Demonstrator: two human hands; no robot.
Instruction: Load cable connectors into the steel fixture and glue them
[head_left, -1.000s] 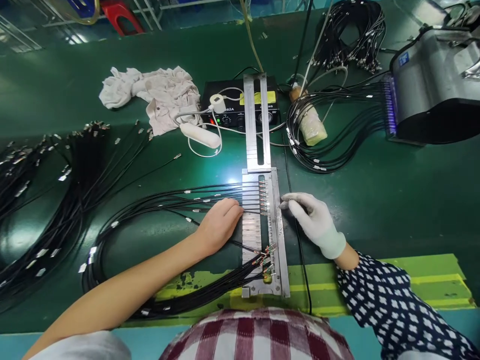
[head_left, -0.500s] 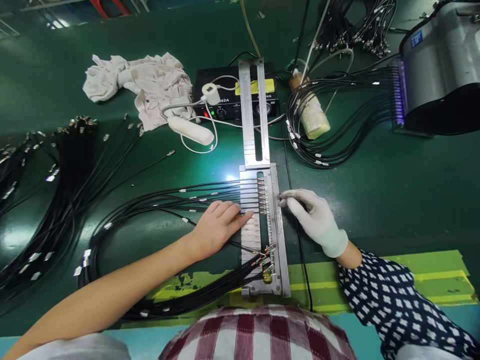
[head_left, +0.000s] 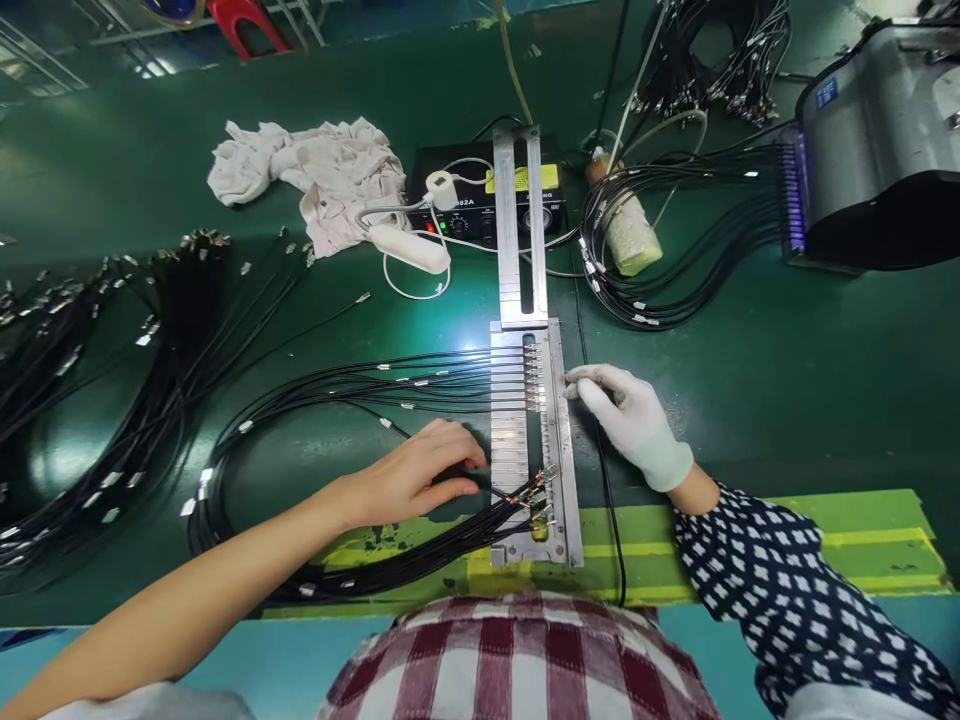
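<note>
A slotted metal fixture (head_left: 556, 440) lies lengthwise on the green bench in front of me. Several thin black cables (head_left: 360, 385) run in from the left and sit in its upper slots; more cable ends with coloured wires (head_left: 536, 495) bunch at its lower end. My bare left hand (head_left: 416, 478) rests just left of the fixture, fingers curled and pinching one black cable. My right hand (head_left: 630, 420), in a white glove, lies on the fixture's right edge with its fingertips pressed together against the metal.
A second metal bar (head_left: 520, 230) extends from the fixture's far end over a black control box (head_left: 457, 205). A crumpled cloth (head_left: 315, 180) and white lamp (head_left: 409, 248) lie behind. Cable bundles (head_left: 97, 350) fill the left; a grey machine (head_left: 874, 140) stands at right.
My left hand has drawn back from the upper slots toward me and now pinches a cable near the fixture's lower half. The gloved right hand has stayed put.
</note>
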